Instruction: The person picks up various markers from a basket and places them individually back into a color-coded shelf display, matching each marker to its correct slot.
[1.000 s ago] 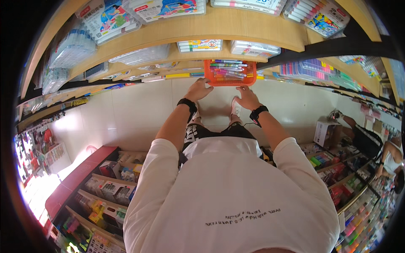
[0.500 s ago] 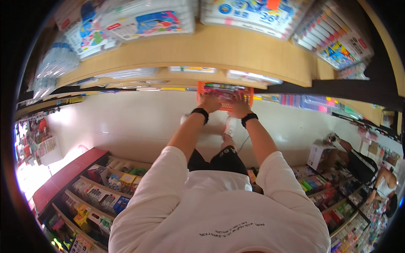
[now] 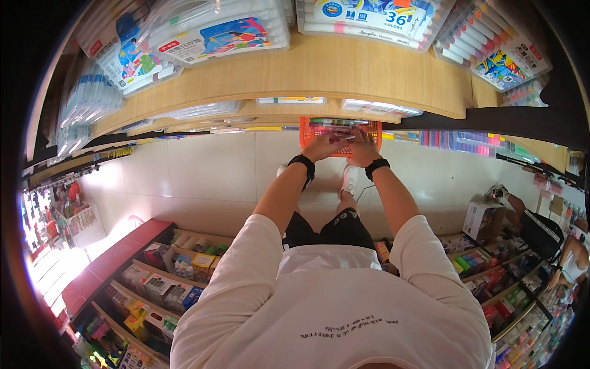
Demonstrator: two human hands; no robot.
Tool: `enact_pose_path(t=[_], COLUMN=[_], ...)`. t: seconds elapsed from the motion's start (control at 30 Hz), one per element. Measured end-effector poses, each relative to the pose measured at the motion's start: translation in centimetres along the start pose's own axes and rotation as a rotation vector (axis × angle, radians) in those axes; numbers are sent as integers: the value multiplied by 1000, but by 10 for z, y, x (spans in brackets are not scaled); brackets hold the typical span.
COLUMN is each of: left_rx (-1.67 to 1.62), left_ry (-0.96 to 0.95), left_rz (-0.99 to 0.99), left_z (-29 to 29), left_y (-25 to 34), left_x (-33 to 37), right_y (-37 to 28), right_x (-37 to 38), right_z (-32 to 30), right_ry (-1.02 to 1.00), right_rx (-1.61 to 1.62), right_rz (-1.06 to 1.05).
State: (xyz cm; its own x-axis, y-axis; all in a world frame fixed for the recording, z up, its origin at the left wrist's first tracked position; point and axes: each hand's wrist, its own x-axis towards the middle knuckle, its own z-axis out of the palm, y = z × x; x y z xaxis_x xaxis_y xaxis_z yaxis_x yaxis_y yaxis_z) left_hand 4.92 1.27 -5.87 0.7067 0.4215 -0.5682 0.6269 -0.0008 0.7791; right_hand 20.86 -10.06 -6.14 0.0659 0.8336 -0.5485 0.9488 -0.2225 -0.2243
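An orange plastic basket (image 3: 305,135) with openwork sides stands beneath the shelf edge in front of me. Slim packs and pens (image 3: 329,122) in mixed colours lie inside it. Both hands are over the basket's near half, their fingertips close together. My left hand (image 3: 324,147) is closed at the fingertips around something small that I cannot make out. Beside it, my right hand (image 3: 364,151) has its fingers bent inward at a thin pale piece between the hands, too small to name. Each wrist wears a black band.
Clear cases of coloured markers (image 3: 369,21) fill the wooden shelf (image 3: 295,74) above the basket. Lower shelves hold more flat packs (image 3: 381,108). Behind me run racks of boxed goods (image 3: 166,277). Another person (image 3: 541,234) crouches at the right beside a white carton (image 3: 482,218).
My hands have moved from apart at the basket's near rim to close together over its contents. The whole view has shifted a little, so everything appears slightly farther right.
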Motion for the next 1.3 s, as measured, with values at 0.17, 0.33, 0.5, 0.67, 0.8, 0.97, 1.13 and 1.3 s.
enact_pose_path(t=[0.17, 0.33, 0.5, 0.67, 0.8, 0.97, 1.13, 1.3], left_rx=[285, 558, 54, -803, -874, -565, -10, 142], left_ry=[75, 112, 124, 291, 366, 270, 443, 565], left_rz=[12, 11, 132, 339, 248, 273, 666, 906], left_z=[10, 10, 9, 28, 12, -8, -32, -47], left_y=[-7, 15, 9, 2, 62, 73, 117, 152], left_x=[3, -15, -8, -25, -108, -175, -219, -237], right_y=[5, 7, -2, -48, -97, -136, -148, -149], right_x=[-2, -12, -30, -78, -136, -172, -187, -205], right_z=[29, 22, 4, -22, -48, -57, -93, -141], right_ry=[244, 268, 439, 509, 661, 713, 770, 856], right_rx=[-24, 1, 89, 383, 551, 759, 848, 934], right_rz=[-71, -147, -184, -62, -175, -319, -308, -352])
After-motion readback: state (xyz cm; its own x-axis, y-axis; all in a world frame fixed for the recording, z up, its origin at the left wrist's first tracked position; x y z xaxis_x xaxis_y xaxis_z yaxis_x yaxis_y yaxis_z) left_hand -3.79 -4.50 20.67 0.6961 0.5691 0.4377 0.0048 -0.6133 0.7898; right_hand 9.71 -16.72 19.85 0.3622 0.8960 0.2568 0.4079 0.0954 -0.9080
